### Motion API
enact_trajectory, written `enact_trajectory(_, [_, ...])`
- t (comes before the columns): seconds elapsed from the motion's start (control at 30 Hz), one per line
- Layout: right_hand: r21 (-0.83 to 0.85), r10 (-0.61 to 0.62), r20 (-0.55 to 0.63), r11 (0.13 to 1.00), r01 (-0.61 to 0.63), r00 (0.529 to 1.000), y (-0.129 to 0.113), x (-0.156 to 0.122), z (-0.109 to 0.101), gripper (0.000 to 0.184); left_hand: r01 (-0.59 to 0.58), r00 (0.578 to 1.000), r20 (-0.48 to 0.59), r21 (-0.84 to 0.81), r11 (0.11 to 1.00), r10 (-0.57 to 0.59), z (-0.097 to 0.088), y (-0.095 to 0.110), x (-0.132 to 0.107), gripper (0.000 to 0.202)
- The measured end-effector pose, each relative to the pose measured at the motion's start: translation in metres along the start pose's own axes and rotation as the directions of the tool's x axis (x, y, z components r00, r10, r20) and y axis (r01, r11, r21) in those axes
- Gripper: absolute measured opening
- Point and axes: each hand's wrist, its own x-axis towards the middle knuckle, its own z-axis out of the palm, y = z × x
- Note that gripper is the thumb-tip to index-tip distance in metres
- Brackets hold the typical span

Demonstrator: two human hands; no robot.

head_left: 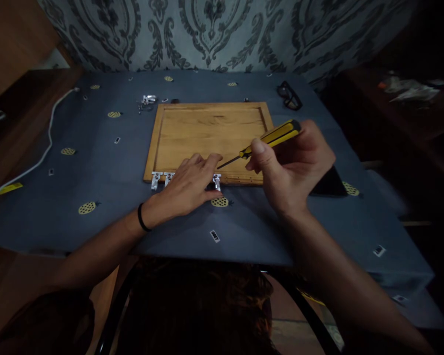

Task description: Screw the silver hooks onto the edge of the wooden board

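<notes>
A framed wooden panel (210,128) lies flat on the cloth-covered table, with metal hinges along its near edge. One hinge (156,179) is at the left corner, a second (168,177) is partly covered by my left hand, and another hinge (216,181) shows beside that hand's thumb. My left hand (190,182) rests over the near edge, its fingers stretched out and its thumb apart. My right hand (296,162) grips a yellow and black screwdriver (276,137). The blade points down and left, its tip just above the hinge by my left thumb; contact is unclear.
Loose metal hardware (148,101) lies beyond the panel's far left corner. Black-framed glasses (289,96) sit at the back right. A dark flat object (327,183) is partly hidden behind my right hand. A white cable (51,133) runs along the left side.
</notes>
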Motion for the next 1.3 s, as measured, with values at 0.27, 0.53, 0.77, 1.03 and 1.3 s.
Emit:
enact_trajectory(0.27, [0.000,0.038,0.071,0.999,-0.039,0.997,-0.001,0.001,0.000,0.047,-0.014,1.000,-0.020,-0.027,1.000,0.014,0.000,-0.002,-0.001,0.067])
enact_trajectory(0.53, [-0.001,0.060,0.092,0.998,-0.060,0.994,0.003,0.000,0.000,0.045,-0.005,1.000,-0.009,-0.002,1.000,0.005,0.000,0.000,-0.001,0.067])
enact_trajectory(0.77, [-0.034,0.050,0.120,0.998,-0.047,0.991,0.006,-0.002,0.000,0.041,-0.023,0.999,-0.038,0.004,1.000,0.023,0.002,0.000,-0.001,0.068])
enact_trajectory(1.03, [-0.035,0.062,0.192,0.998,-0.056,0.979,0.003,-0.001,-0.003,0.029,-0.039,0.998,-0.056,-0.002,0.999,0.039,0.004,-0.003,-0.001,0.070])
enact_trajectory(1.3, [0.042,0.120,0.328,0.989,-0.142,0.937,0.000,0.015,-0.001,0.033,0.002,1.000,-0.003,-0.020,1.000,-0.002,-0.001,0.002,0.001,0.066])
